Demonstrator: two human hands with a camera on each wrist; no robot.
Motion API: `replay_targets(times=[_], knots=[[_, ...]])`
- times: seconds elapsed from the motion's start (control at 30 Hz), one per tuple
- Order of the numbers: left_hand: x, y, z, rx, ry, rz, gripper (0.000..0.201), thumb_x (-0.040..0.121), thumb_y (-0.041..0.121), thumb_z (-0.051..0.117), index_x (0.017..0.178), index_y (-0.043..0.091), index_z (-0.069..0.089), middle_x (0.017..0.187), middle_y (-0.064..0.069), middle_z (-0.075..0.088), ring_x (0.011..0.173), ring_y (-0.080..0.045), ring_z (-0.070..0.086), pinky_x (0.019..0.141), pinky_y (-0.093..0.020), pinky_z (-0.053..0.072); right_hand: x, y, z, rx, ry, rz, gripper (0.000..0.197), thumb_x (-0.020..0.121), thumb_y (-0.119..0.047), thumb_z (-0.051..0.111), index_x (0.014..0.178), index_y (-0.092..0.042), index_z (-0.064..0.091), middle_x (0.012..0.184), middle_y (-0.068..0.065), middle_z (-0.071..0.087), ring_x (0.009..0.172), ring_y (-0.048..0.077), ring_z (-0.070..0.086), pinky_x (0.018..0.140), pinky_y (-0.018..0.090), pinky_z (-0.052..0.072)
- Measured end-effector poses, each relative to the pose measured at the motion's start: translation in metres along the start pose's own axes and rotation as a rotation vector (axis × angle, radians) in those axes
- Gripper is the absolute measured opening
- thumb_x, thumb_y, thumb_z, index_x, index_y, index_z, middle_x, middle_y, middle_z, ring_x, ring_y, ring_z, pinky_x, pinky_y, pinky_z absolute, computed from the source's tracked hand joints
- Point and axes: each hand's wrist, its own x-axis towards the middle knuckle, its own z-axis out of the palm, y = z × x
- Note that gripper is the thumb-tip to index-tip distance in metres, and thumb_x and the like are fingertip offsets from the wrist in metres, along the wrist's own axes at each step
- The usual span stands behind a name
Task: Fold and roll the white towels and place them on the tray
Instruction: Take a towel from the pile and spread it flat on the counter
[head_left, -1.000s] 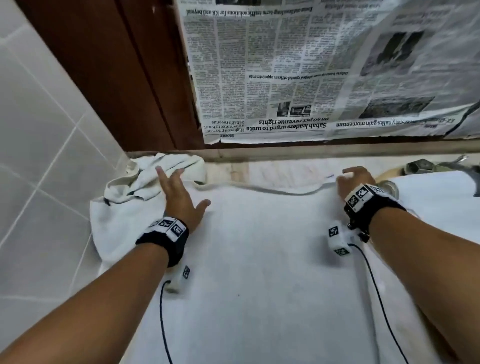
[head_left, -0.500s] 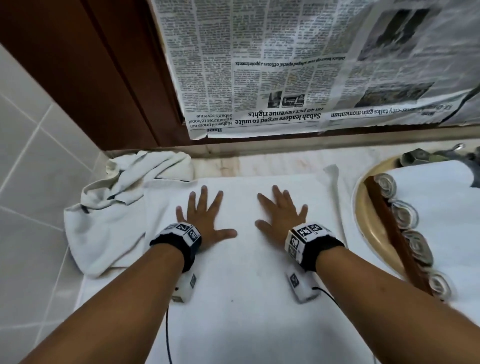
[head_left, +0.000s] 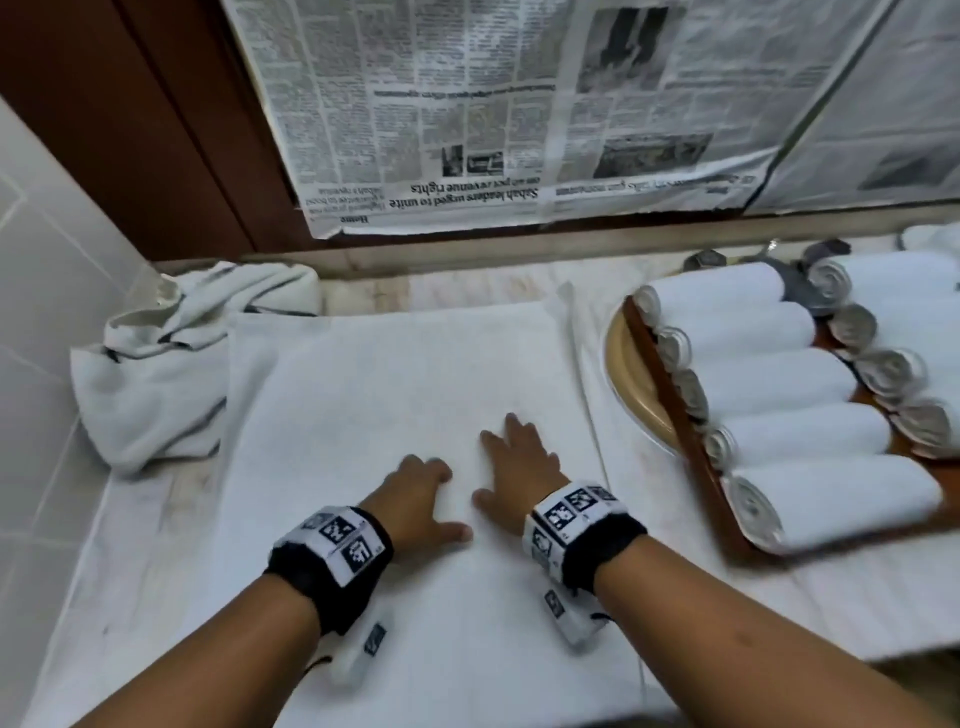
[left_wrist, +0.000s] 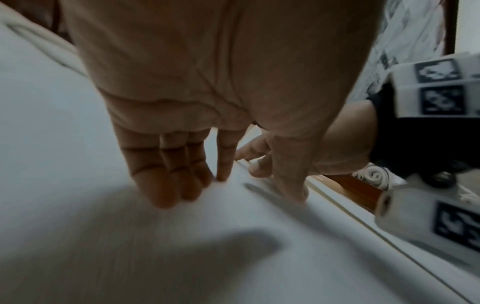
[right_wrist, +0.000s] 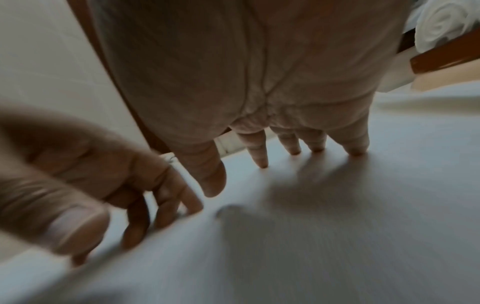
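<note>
Currently the flat white towel (head_left: 395, 395) lies spread on the counter (head_left: 135, 525), squared up in front of the person, with both hands resting on its near-centre portion. The left hand (head_left: 415, 493) is palm-down, its fingers (left_wrist: 166, 185) lightly bent and their tips touching the cloth; the grip holds nothing. The right hand (head_left: 519, 467) is likewise palm-down, fingers (right_wrist: 293, 144) spread and straight, tips pressing the fabric — no pinch, no fold of cloth between thumb and fingers.

Judged purpose of this placement: two flat palms side by side pin the towel and smooth out wrinkles, so that later fold lines run true. Hands set at the middle leave all the edges free for the next lift.

The wooden tray (head_left: 691, 415) stands to the right of the towel, over a beige round basin rim (head_left: 628, 384). It carries a row of rolled white towels (head_left: 769, 374) lying parallel, spiral ends facing the person's side — an arrangement that packs rolls tightly and leaves the near end of the row reachable. A second row (head_left: 883, 332) lies beyond it.

A crumpled white towel (head_left: 156, 374) waits at the far left against the tiled wall (head_left: 47, 291), clear of the working area. Newspaper sheets (head_left: 519, 114) cover the surface behind the counter.

Likely stage: flattening complete or nearly so; folding not yet begun.
</note>
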Motion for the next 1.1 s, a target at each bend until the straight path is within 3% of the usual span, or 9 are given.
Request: replay_targets(times=[0.2, 0.33, 0.43, 0.5, 0.57, 0.7, 0.77, 0.87, 1.1], knots=[[-0.025, 0.037, 0.029, 0.181, 0.076, -0.135, 0.094, 0.073, 0.065, 0.071, 0.145, 0.018, 0.032, 0.146, -0.013, 0.029, 0.134, -0.033, 0.034, 0.107, -0.043, 0.039, -0.100, 0.036, 0.051, -0.029, -0.032, 0.070, 0.087, 0.095, -0.046, 0.052, 0.156, -0.030, -0.009, 0.159, 0.000, -0.032, 0.149, 0.027, -0.022, 0.115, 0.065, 0.004], [-0.047, 0.051, 0.079, 0.188, 0.038, -0.226, 0.116, 0.075, 0.071, 0.064, 0.156, 0.024, -0.004, 0.163, -0.007, -0.015, 0.149, -0.038, -0.002, 0.118, -0.051, 0.021, -0.148, 0.055, 0.081, -0.108, 0.045, 0.032, 0.085, 0.099, -0.047, 0.044, 0.157, -0.019, -0.012, 0.159, 0.009, -0.030, 0.148, 0.032, -0.022, 0.119, 0.059, -0.001], [-0.057, 0.043, 0.096, 0.151, 0.089, -0.244, 0.111, 0.078, 0.074, 0.058, 0.154, 0.033, -0.012, 0.161, -0.001, -0.025, 0.148, -0.037, -0.014, 0.116, -0.056, 0.021, -0.176, 0.077, 0.101, -0.182, 0.144, -0.048, 0.076, 0.099, -0.045, 0.043, 0.158, -0.014, 0.005, 0.165, 0.012, -0.008, 0.152, 0.030, -0.005, 0.120, 0.055, 0.004], [-0.060, 0.039, 0.100, 0.129, 0.104, -0.231, 0.106, 0.081, 0.074, 0.055, 0.155, 0.035, -0.010, 0.161, -0.001, -0.024, 0.148, -0.038, -0.015, 0.117, -0.055, 0.018, -0.197, 0.104, 0.110, -0.235, 0.225, -0.087, 0.062, 0.091, -0.040, 0.056, 0.145, -0.017, 0.039, 0.156, 0.014, 0.033, 0.146, 0.033, 0.027, 0.113, 0.058, 0.027], [-0.061, 0.036, 0.102, 0.115, 0.112, -0.222, 0.103, 0.082, 0.074, 0.053, 0.155, 0.036, -0.009, 0.161, -0.003, -0.024, 0.148, -0.039, -0.016, 0.119, -0.055, 0.015, -0.213, 0.137, 0.113, -0.297, 0.335, -0.105, 0.043, 0.076, -0.029, 0.064, 0.118, -0.023, 0.055, 0.130, 0.010, 0.059, 0.125, 0.033, 0.050, 0.091, 0.054, 0.049], [-0.061, 0.033, 0.110, 0.129, 0.131, -0.216, 0.098, 0.083, 0.075, 0.048, 0.155, 0.036, -0.006, 0.162, -0.005, -0.021, 0.147, -0.041, -0.014, 0.119, -0.054, 0.013, -0.232, 0.185, 0.095, -0.381, 0.446, 0.070, 0.033, 0.067, -0.026, 0.075, 0.095, -0.021, 0.057, 0.103, 0.008, 0.059, 0.095, 0.033, 0.050, 0.072, 0.045, 0.043], [-0.062, 0.034, 0.112, 0.142, 0.145, -0.211, 0.096, 0.084, 0.075, 0.047, 0.155, 0.035, -0.005, 0.162, -0.006, -0.019, 0.147, -0.042, -0.013, 0.119, -0.053, 0.013, -0.242, 0.192, 0.087, -0.390, 0.402, 0.190, 0.026, 0.074, -0.030, 0.072, 0.097, -0.022, 0.063, 0.104, 0.006, 0.056, 0.101, 0.032, 0.049, 0.079, 0.046, 0.040], [-0.064, 0.035, 0.114, 0.152, 0.154, -0.211, 0.095, 0.086, 0.074, 0.046, 0.156, 0.034, -0.005, 0.162, -0.008, -0.018, 0.147, -0.043, -0.011, 0.119, -0.051, 0.012, -0.250, 0.185, 0.090, -0.426, 0.293, 0.339, 0.033, 0.091, -0.027, 0.048, 0.122, -0.024, 0.055, 0.127, 0.004, 0.050, 0.120, 0.027, 0.043, 0.095, 0.046, 0.034], [-0.071, 0.032, 0.118, 0.174, 0.192, -0.179, 0.094, 0.084, 0.077, 0.042, 0.155, 0.038, -0.004, 0.163, -0.005, -0.016, 0.149, -0.039, -0.008, 0.121, -0.048, 0.014, -0.231, 0.144, 0.102, -0.102, 0.367, -0.130, 0.039, 0.090, -0.034, 0.056, 0.127, -0.023, 0.053, 0.126, 0.002, 0.046, 0.115, 0.024, 0.047, 0.097, 0.038, 0.041]])
